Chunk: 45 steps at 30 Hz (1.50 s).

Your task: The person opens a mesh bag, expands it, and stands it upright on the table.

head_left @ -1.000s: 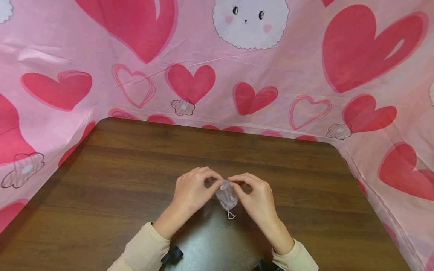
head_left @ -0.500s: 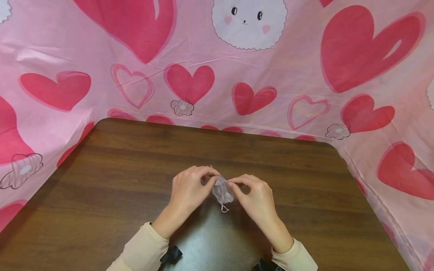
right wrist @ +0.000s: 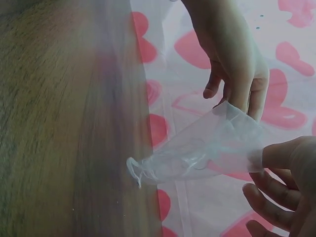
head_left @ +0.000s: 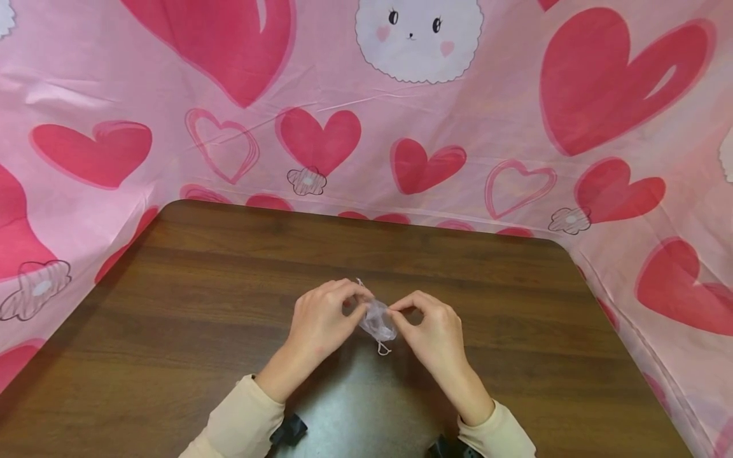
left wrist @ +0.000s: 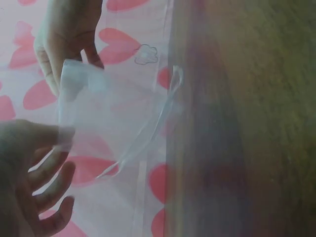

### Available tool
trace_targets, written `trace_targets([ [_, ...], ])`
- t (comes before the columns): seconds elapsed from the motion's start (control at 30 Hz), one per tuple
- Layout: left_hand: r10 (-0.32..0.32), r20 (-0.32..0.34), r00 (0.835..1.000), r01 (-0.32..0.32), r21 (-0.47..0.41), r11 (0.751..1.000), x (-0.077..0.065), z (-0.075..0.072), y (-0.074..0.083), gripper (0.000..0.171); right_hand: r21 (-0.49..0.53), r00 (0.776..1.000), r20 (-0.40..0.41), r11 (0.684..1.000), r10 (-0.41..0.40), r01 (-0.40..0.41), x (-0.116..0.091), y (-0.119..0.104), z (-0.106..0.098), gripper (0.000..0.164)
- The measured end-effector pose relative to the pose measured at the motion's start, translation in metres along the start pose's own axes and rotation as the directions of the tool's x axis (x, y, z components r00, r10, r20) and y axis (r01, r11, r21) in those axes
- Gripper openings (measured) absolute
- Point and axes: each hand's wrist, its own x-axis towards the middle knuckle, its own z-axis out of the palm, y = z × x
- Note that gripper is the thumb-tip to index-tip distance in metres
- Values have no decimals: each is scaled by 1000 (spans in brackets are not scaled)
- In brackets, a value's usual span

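Observation:
A sheer whitish drawstring pouch (head_left: 378, 320) hangs between the two hands above the table. My left hand (head_left: 324, 323) pinches one corner between thumb and fingertips. Opposite it, my right hand (head_left: 436, 329) pinches another corner. In the left wrist view the thin fabric of the pouch (left wrist: 111, 111) is spread, and a white cord (left wrist: 148, 136) runs along its far side. A loop of the cord (right wrist: 133, 169) dangles from the narrow end in the right wrist view. Whether anything lies inside the pouch, I cannot tell.
The dark wood-grain table (head_left: 240, 254) spreads under both hands. Behind it and along its sides hangs a pink cloth (head_left: 338, 83) printed with hearts. Black straps (head_left: 289, 430) sit near the wrists, by the beige sleeves (head_left: 243, 416).
The pouch's lower end and cord loop have risen slightly, and its fabric has shifted between the fingers. A bit of cord now shows beyond the left fingertips. Both hands stay nearly in place.

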Motion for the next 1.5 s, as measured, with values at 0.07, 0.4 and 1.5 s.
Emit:
trace_targets([
  [0.07, 14, 36, 999, -13, -14, 1000, 1, -1, 0, 17, -6, 1000, -22, 1000, 5, -5, 1, 1, 0, 16],
  [0.4, 94, 78, 992, -90, -51, 995, 1, -4, 1, 20, 2, 999, -37, 1000, 19, -19, 1, -1, -1, 17],
  [1.5, 89, -106, 990, -82, 66, 994, 1, -1, -4, 20, -63, 1000, -17, 998, -25, 24, -2, -4, 0, 13],
])
